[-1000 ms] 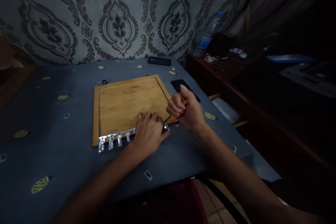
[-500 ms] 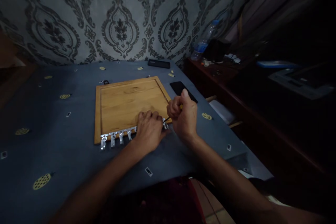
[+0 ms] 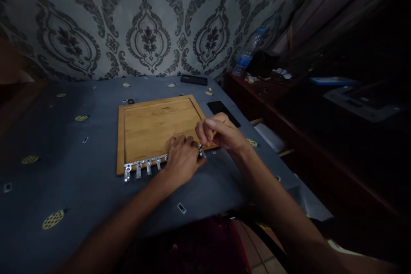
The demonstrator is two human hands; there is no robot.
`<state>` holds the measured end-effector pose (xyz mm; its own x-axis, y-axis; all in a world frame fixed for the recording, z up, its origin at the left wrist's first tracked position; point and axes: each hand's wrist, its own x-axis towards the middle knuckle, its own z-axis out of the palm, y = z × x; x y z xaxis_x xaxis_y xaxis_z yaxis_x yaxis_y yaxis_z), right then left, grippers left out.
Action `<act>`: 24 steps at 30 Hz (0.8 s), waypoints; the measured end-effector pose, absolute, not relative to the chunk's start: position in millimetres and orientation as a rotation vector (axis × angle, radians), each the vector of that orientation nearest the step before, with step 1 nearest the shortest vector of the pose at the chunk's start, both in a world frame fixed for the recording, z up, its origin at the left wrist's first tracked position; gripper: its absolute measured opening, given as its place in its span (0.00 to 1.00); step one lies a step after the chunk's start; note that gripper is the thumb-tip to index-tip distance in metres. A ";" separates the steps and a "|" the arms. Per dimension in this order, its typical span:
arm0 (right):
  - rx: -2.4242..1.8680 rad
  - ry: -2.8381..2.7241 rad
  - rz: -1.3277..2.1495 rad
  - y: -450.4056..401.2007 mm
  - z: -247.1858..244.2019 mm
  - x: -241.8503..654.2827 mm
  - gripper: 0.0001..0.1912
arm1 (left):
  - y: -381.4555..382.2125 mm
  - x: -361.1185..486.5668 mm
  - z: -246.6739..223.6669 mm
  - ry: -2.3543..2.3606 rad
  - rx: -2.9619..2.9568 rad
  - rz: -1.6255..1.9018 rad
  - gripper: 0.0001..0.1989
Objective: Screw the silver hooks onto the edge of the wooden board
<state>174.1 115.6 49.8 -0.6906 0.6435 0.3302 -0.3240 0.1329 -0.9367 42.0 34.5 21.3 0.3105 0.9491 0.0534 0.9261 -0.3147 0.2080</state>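
Note:
A wooden framed board [image 3: 157,124] lies on the blue tablecloth, with a metal hook rail [image 3: 148,163] along its near edge. Several silver hooks hang from the rail over that edge. My left hand [image 3: 183,158] holds the rail against the board near its right part, fingers bent on top and thumb towards the right, hiding the hooks beneath. In my right hand [image 3: 221,130] is a screwdriver [image 3: 214,134] with a yellow handle, mostly covered by closed fingers. Its dark shaft slants down left to the rail's right end; the tip's contact is too small to make out.
A black phone [image 3: 224,113] lies right of the board, and a dark oblong case [image 3: 194,79] near the patterned wall. A small black item [image 3: 130,101] sits behind the board. On the brown side furniture at right stands a plastic bottle [image 3: 248,53].
My right hand has turned on the screwdriver, from thumb pointing up to thumb lying over towards the left. My left hand stays on the rail. The view has shifted slightly.

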 end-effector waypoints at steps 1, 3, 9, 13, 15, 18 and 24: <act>-0.306 -1.654 1.700 115.6 49.0 172.5 0.28 | 34.5 42.1 21.4 1.751 2.427 0.239 0.18; -0.322 -1.579 1.731 114.0 47.9 168.2 0.30 | 34.5 42.3 21.6 1.757 2.432 0.223 0.18; -0.472 -1.342 1.622 102.9 50.4 156.1 0.33 | 35.1 42.4 21.9 1.748 2.446 0.199 0.19; -0.593 -1.239 1.366 87.1 46.3 147.9 0.33 | 35.0 41.4 22.8 1.736 2.446 0.196 0.18; -0.674 -1.185 1.153 77.3 40.1 142.8 0.32 | 34.9 40.9 22.6 1.732 2.441 0.195 0.17; -0.755 -1.164 0.942 67.7 31.9 137.1 0.31 | 34.8 40.6 21.2 1.733 2.436 0.209 0.15; -0.655 -1.074 0.979 72.0 52.6 144.3 0.32 | 34.2 40.2 20.2 1.730 2.440 0.221 0.19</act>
<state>144.3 72.0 52.6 0.1500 0.8973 0.4152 -0.3308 0.4413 -0.8342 40.2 34.2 20.2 0.3271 0.9442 0.0377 0.9234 -0.3278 0.1997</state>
